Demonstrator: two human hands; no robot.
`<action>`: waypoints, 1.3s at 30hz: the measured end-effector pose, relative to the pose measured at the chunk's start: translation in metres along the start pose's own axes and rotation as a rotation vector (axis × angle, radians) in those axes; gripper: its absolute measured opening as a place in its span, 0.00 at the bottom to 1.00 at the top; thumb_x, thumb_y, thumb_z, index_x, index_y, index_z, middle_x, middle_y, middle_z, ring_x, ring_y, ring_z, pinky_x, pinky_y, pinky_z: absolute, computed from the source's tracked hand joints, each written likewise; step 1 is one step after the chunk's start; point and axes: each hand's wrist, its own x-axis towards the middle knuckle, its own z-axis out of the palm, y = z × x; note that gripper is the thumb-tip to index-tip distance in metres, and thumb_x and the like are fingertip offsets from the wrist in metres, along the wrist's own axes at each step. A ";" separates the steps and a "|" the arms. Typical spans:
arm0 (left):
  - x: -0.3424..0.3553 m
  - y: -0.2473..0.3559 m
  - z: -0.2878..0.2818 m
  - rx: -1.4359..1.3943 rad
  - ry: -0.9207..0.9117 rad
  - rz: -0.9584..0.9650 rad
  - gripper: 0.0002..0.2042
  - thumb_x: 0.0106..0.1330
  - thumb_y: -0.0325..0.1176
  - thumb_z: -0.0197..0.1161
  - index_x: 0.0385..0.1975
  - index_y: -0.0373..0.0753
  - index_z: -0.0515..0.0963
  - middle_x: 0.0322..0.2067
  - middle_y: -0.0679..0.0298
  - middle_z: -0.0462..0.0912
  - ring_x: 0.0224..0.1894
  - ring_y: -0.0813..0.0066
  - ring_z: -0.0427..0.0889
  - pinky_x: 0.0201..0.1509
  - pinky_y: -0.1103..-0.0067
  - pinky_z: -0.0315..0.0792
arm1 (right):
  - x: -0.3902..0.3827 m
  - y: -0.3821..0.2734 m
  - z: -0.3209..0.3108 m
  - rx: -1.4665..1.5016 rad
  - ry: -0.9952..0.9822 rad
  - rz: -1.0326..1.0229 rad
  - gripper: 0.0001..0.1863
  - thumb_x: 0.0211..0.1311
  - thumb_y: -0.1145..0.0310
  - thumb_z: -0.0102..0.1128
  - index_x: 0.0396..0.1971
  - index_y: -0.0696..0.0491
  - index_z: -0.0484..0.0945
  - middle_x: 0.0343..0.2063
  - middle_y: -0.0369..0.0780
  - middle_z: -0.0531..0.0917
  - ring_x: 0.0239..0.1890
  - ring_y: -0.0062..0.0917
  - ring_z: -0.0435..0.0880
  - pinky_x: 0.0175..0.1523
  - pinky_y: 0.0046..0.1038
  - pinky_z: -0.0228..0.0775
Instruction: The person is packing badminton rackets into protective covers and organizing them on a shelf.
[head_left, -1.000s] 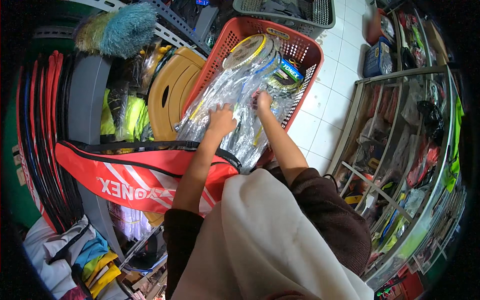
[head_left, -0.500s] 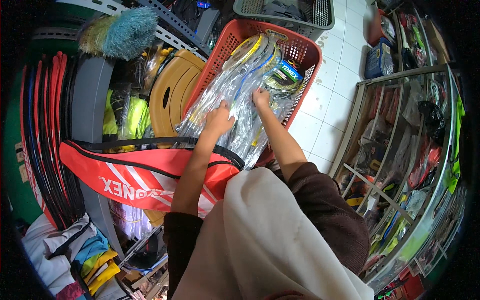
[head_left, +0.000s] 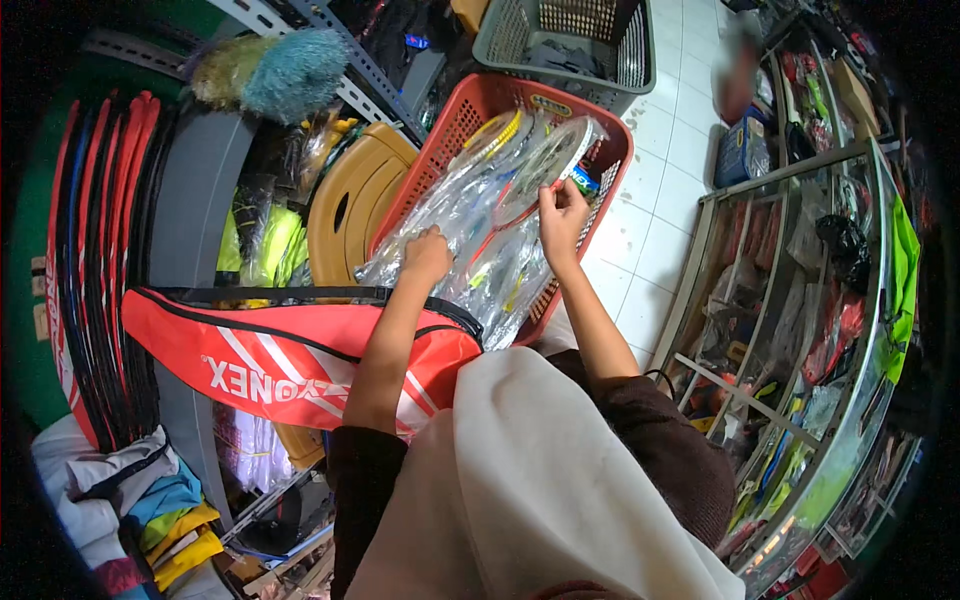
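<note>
A red perforated basket (head_left: 466, 93) holds several badminton rackets (head_left: 445, 205) in clear plastic, some with yellow frames. My left hand (head_left: 427, 255) has its fingers curled on the wrapped rackets at the basket's left part. My right hand (head_left: 561, 218) grips the rim of a racket head (head_left: 537, 165) with a white and red frame, raised at the right side of the basket. A blue and green label behind it is partly hidden. A red racket bag (head_left: 260, 355) lies below the basket, under my left forearm.
A grey basket (head_left: 616, 80) stands behind the red one. At left are stacked racket bags (head_left: 100, 260), a duster (head_left: 275, 70), a tan plastic panel (head_left: 345, 190) and folded clothes (head_left: 120, 500). A white tiled floor (head_left: 655, 230) separates the baskets from glass display cases (head_left: 770, 330) at right.
My right hand has lifted a racket head into view and shifted rightward with it. My left hand has moved slightly down and left, its fingers more curled. The camera view has shifted slightly.
</note>
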 end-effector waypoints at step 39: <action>-0.248 -0.059 -0.088 -0.258 1.257 -1.335 0.31 0.39 0.37 0.72 0.43 0.36 0.64 0.67 0.50 0.36 0.67 0.39 0.31 0.53 0.30 0.31 | -0.117 -0.357 0.279 0.635 -0.897 -0.812 0.08 0.60 0.70 0.51 0.25 0.59 0.71 0.13 0.31 0.68 0.17 0.10 0.62 0.21 0.20 0.53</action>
